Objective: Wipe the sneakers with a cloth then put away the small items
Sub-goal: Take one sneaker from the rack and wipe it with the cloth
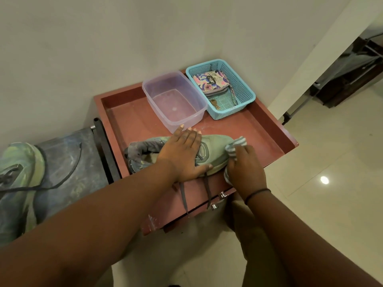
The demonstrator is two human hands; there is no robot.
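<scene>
A pale green sneaker [215, 151] lies on its side at the front of a red tray-topped stand [267, 129], toe to the right, its grey laces hanging over the front edge. My left hand [182, 154] lies flat across its middle with straight fingers, holding it down. My right hand [246, 168] grips a grey-and-white striped cloth [237, 145] bunched against the toe. The second green sneaker [19, 179] sits on a dark surface at the far left. A teal basket [244, 88] at the back right holds a floral pouch [211, 81] and a key [215, 103].
An empty clear plastic tub [194, 112] stands at the back of the tray beside the basket. The stand sits in a wall corner. Pale tiled floor [331, 162] spreads to the right, with dark furniture at the far right.
</scene>
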